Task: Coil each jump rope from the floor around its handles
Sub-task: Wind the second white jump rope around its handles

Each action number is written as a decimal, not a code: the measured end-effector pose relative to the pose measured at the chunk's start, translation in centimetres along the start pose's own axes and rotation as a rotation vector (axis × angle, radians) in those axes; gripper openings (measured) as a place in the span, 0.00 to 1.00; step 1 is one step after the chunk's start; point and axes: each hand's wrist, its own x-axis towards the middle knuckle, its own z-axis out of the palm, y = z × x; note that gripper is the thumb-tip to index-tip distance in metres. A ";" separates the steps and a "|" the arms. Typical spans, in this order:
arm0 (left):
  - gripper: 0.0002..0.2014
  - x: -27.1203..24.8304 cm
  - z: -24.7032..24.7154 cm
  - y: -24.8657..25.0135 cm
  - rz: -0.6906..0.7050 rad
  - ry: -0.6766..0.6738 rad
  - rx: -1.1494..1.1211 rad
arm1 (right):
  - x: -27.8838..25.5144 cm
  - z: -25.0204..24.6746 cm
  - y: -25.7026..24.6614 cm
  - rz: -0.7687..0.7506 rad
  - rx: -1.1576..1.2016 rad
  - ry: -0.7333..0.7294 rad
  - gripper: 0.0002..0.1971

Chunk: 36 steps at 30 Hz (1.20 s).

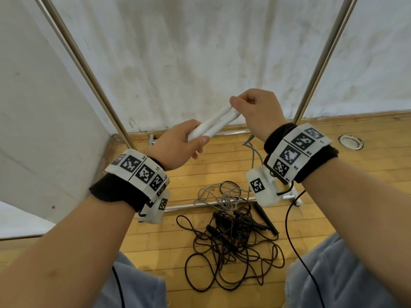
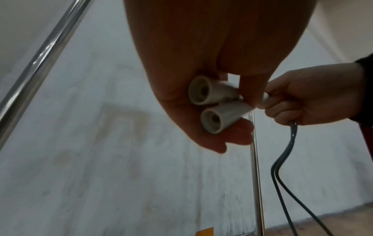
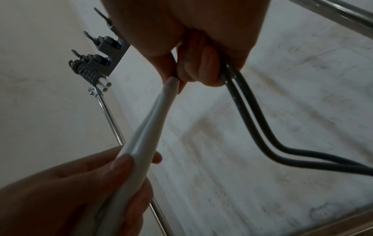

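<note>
Two white jump-rope handles point(image 1: 213, 125) lie side by side in the air between my hands. My left hand point(image 1: 178, 147) grips their thick butt ends point(image 2: 214, 105). My right hand point(image 1: 255, 112) curls round the thin ends and the two grey rope strands point(image 3: 248, 111) leaving them. That grey rope point(image 1: 222, 194) hangs down into a loose pile on the wooden floor. A black jump rope point(image 1: 233, 247) with black handles point(image 1: 266, 218) lies tangled on the floor below my hands, between my knees.
A metal frame stands around the spot, with slanted poles on the left point(image 1: 89, 70) and right point(image 1: 320, 61) and a floor bar point(image 1: 200, 206). White sheeting point(image 1: 200, 52) hangs behind. A wall rack point(image 3: 101, 60) holds a coiled rope. A round floor fitting point(image 1: 350, 142) sits at the right.
</note>
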 end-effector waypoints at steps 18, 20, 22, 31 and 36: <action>0.10 -0.6 -0.5 0.0 0.132 0.231 0.496 | -0.9 -0.2 0.2 0.055 0.166 -0.017 0.12; 0.07 -0.6 -0.3 0.4 0.122 0.183 0.416 | -0.8 -0.3 0.4 0.067 0.222 -0.031 0.12; 0.08 -0.4 -0.3 0.8 0.102 0.173 0.292 | -0.9 -0.3 0.4 0.072 0.293 -0.049 0.14; 0.10 0.0 -0.3 2.8 -0.066 0.303 -0.488 | -0.5 1.7 0.1 0.030 0.183 -0.273 0.07; 0.04 -0.1 -0.6 3.2 -0.054 0.339 -0.536 | -0.4 2.0 -0.5 -0.017 0.180 -0.300 0.08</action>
